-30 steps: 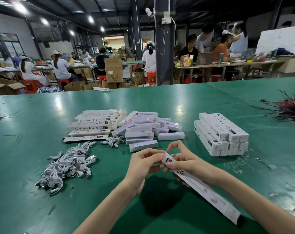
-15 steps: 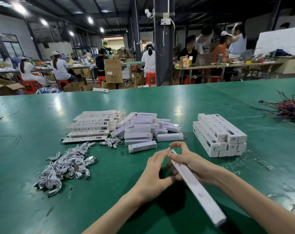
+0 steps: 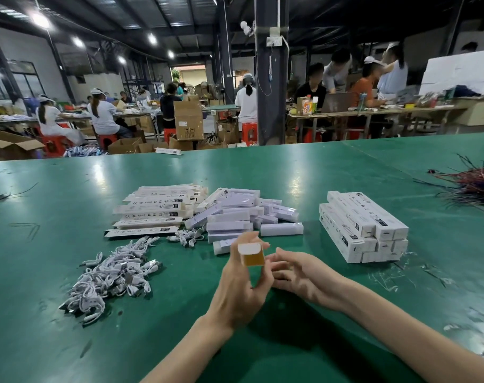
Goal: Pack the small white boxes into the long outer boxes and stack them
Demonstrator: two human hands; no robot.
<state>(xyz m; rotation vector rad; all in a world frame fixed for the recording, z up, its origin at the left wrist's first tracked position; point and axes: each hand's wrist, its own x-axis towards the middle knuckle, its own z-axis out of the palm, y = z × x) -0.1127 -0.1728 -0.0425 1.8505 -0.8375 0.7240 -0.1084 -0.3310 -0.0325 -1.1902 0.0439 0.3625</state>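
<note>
Now grips the long outer box [image 3: 253, 257] in the left hand [image 3: 241, 291], fingers curled round it, open end facing the camera (brown inside, white flap up), left of the finished stack [image 3: 365, 230] and nearer. Holds the right hand [image 3: 299, 272] just beside the box, fingers loose, holding nothing. Left of the stack too: loose small white boxes [image 3: 243, 214], beyond the hands.

A heap of coiled white cables [image 3: 113, 277] lies on the green desk [image 3: 69, 189], and a tangle of red and dark wires [image 3: 476, 186] sits at its right edge. Beyond stand a dark pillar [image 3: 271, 78], a tall cardboard carton [image 3: 188, 120] and workers seated on red stools [image 3: 54, 143].
</note>
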